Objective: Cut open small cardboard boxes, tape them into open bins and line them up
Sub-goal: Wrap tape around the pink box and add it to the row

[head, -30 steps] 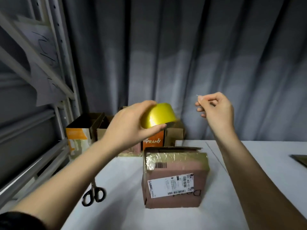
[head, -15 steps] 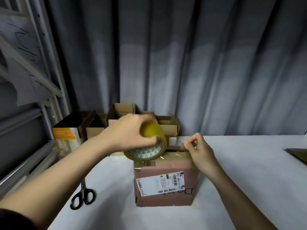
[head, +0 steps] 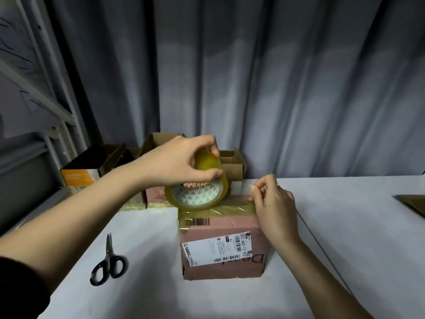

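The box (head: 222, 246) stands mid-tabletop (head: 345, 238), label side facing the person, its top band already wrapped in yellowish tape. The left hand (head: 181, 165) holds the tape roll (head: 200, 192) over the box's upper left corner, grip curled round the roll, likely to feed a fresh strip. The right hand (head: 273, 208) pinches the tape end at the upper right corner, probably anchoring it so the strip runs taut along the rim. Finished bins (head: 161, 162) line the back edge beside the curtain (head: 253, 88). Scissors (head: 109, 263) lie apart to the left, within reach; open room on the right.
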